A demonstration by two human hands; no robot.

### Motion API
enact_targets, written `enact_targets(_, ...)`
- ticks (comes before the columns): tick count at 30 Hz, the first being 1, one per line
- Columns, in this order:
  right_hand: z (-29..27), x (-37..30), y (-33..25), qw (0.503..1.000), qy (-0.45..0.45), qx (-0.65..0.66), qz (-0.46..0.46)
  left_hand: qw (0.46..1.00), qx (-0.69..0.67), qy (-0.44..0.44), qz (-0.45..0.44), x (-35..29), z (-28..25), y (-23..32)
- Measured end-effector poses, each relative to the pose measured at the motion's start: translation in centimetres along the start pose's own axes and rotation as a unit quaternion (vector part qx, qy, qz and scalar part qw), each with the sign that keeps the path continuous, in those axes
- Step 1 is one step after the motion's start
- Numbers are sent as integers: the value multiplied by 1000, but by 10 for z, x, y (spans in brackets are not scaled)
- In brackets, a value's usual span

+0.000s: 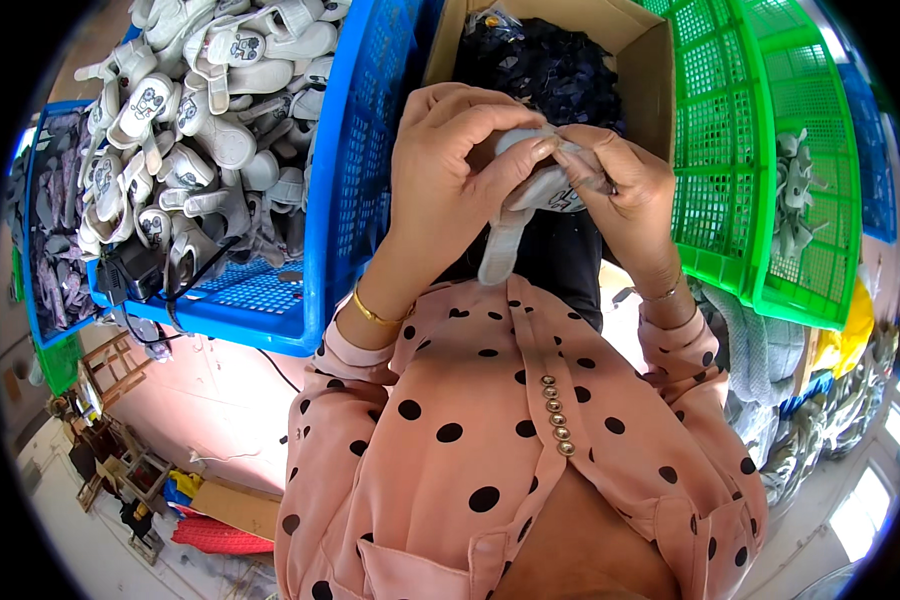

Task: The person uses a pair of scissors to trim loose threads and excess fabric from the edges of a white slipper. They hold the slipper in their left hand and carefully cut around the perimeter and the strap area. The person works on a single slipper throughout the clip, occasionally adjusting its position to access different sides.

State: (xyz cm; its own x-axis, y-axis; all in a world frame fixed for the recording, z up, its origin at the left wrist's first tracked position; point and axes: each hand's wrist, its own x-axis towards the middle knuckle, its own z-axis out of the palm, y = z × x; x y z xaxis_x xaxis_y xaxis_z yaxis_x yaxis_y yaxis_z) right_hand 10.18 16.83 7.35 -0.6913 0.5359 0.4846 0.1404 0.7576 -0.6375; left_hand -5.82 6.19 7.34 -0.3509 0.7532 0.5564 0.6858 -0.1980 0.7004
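Both hands hold a small off-white fabric shoe with a printed front [558, 194] at the near side of an open brown cardboard box [648, 65]. The left hand [450, 150] pinches it, thumb against fingers; the right hand [625, 180] grips its box-right end likewise. Its long pale strap [501, 252] points away from the box, toward the wearer; fingers obscure the shoe's long axis.

I can't read any words or numbers from here. The pale shoe [558, 194] being held has a dark drawing on it, and so do some pale shoes [150, 110] in the blue basket [355, 150], but I can't make out letters. Marks on the small bright scrap [495, 18] in the brown box [652, 90] are too blurry.
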Motion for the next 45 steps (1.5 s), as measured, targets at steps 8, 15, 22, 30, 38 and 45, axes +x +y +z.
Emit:
enact_targets(8,-4,-9,-5,994,29,-90,-49,983,-102,105,-112,-6,2,-2)
enact_targets(15,-9,-12,2,988,38,-122,-82,998,-5,56,8,-3,-12,1)
enact_targets(22,-10,-8,-8,984,-2,-142,-108,978,128,67,150,-12,-5,-14)
enact_targets(30,-86,-39,93,951,32,14,308,993,28,-21,-115,-34,-71,23)
enact_targets(38,-183,-60,118,771,496,300,262,927,294,-61,-225,-34,-189,-25)
enact_targets(45,-38,-116,109,669,165,542,482,864,391,-124,-291,6,-238,-186)
